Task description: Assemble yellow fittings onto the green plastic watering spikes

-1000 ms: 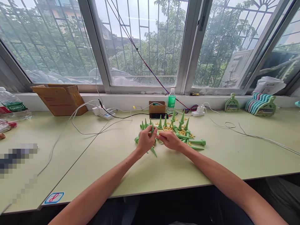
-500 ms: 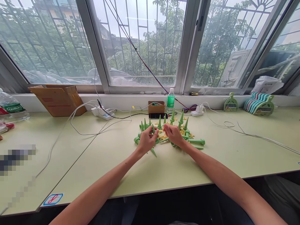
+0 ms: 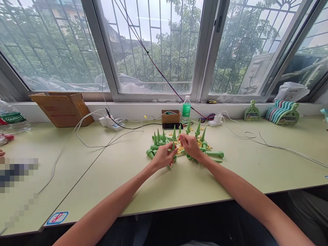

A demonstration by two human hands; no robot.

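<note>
My left hand (image 3: 164,156) is closed around a green plastic plant spike (image 3: 173,146), whose tip points up between thumb and fingers. Just to its right, my right hand (image 3: 190,144) is pinched with the fingertips together; whatever it grips is too small or hidden to make out. Around both hands lie several more green spikes, some upright like this standing spike (image 3: 197,130) and some on their side like this lying spike (image 3: 215,154). Small yellow plastic pieces (image 3: 180,150) are heaped among them, partly hidden by my right hand.
Behind the pile stand a small cardboard box (image 3: 171,118), a dark phone (image 3: 172,126) and a green-labelled bottle (image 3: 186,108). White cables (image 3: 128,138) and a power strip (image 3: 115,125) lie left. Dustpan sets (image 3: 283,112) stand at the right. Another person's hand (image 3: 1,153) shows at the left edge.
My left hand has moved slightly right and down toward me, with the spike in it. My right hand stays pinched in nearly the same place.
</note>
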